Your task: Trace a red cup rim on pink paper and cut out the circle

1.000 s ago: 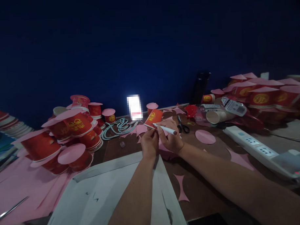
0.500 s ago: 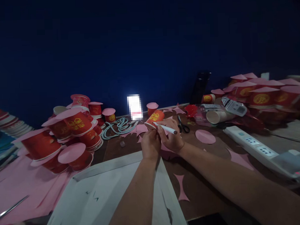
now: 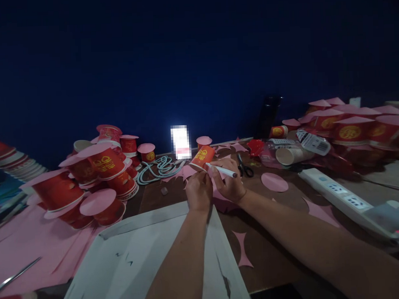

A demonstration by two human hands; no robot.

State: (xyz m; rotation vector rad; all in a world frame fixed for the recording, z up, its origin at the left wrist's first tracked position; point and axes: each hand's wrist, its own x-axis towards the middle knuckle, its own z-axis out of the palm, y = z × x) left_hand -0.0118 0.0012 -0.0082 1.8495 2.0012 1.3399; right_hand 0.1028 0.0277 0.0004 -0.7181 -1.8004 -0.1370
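Above the far edge of a shallow white tray (image 3: 125,274), the left hand (image 3: 200,191) appears clamped on the near edge of a tilted red paper cup with gold print (image 3: 203,156), though its fingertips are partly hidden. The right hand (image 3: 230,187) closes around a slim white marker (image 3: 224,170), tip at the cup's rim; whether it touches, I cannot tell. The thin wall could dent if squeezed or pressed hard, and a stroke on the curve could skid if the cup rolls in the fingers. Beyond lie a coiled pale-blue cable (image 3: 161,168) and, right, black-handled scissors (image 3: 247,169), which the right hand could knock. Pink paper scraps (image 3: 244,248) litter the brown tabletop (image 3: 275,251); pink-topped red cups (image 3: 103,159) crowd the left, easily toppled by a stray forearm.
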